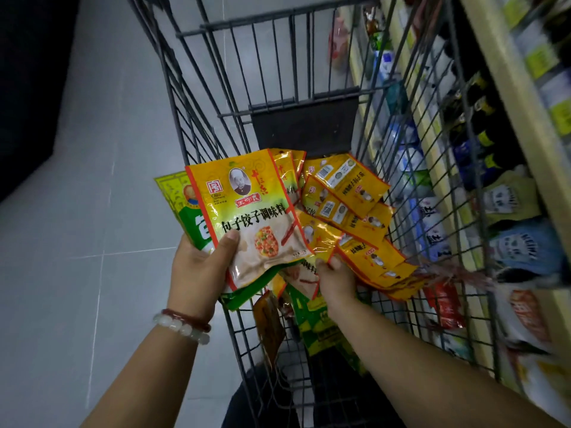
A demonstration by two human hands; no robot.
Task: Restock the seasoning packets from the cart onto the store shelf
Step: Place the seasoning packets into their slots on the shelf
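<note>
Over the wire cart (309,72), left hand (197,267) grips a fanned stack of seasoning packets (247,217) — right hand (335,278) pinches more yellow packets (370,257), shelf (509,149) alongside.

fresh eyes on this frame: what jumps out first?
The big yellow seasoning packet at centre frame, held up over the cart in a small stack by the left hand. Just right of it, the right hand pinches one of the fanned yellow packets lying in the wire cart. The stocked store shelf runs along the right edge.
</note>
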